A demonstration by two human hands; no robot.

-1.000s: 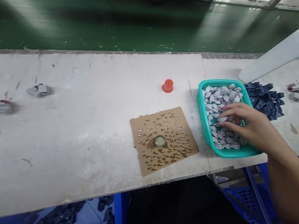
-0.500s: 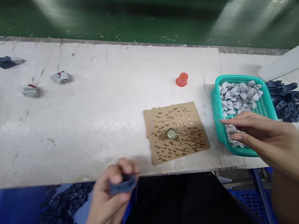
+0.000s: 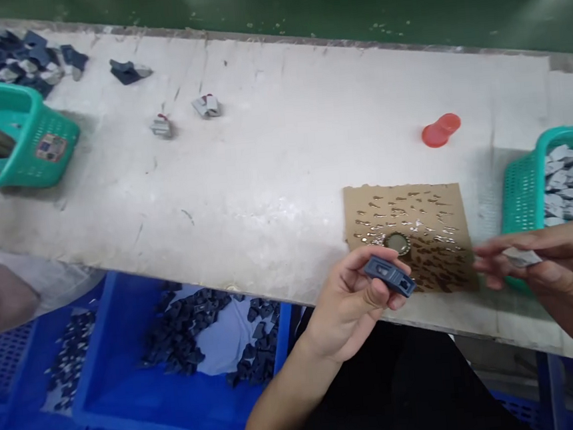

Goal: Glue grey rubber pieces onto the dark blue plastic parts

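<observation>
The left hand (image 3: 347,303) pinches a dark blue part (image 3: 389,276) between thumb and fingers, over the near edge of the glue-dotted cardboard (image 3: 406,208). The right hand (image 3: 567,277) grips a small light grey piece (image 3: 522,257) at its fingertips. Half a second ago the left hand was farther left, by the table edge, and the right was over the basket; now they are closer together, so both pieces are ready side by side. The dark part's long axis slants from upper left down to lower right, its recessed face towards the camera; the grey piece lies roughly crosswise, though blur hides which end leads. Beyond are a metal cap (image 3: 396,243), the right green basket (image 3: 520,198) and a red cup (image 3: 435,135)
</observation>
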